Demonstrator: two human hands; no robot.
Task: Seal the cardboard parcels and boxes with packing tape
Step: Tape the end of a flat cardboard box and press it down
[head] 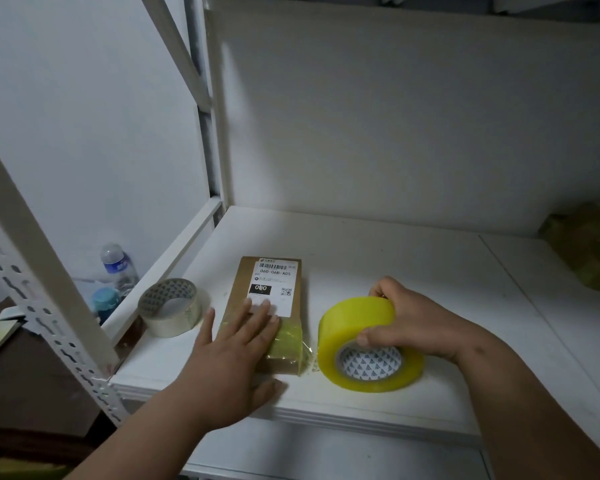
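A flat brown cardboard parcel (243, 289) with a white shipping label lies on the white shelf (413, 271). My left hand (236, 348) presses flat on its near half with straight fingers. A strip of yellowish tape (291, 341) crosses the parcel's near end and runs to a big yellow tape roll (357, 344) standing just right of it. My right hand (409, 323) grips that roll from above, with the thumb at the core's rim.
A second, nearly used tape roll (170, 308) sits on the shelf left of the parcel. White perforated shelf posts (42, 296) rise at the left. Plastic bottles (113, 275) stand beyond the shelf's left edge. Yellow-taped packages (593, 247) lie at the far right.
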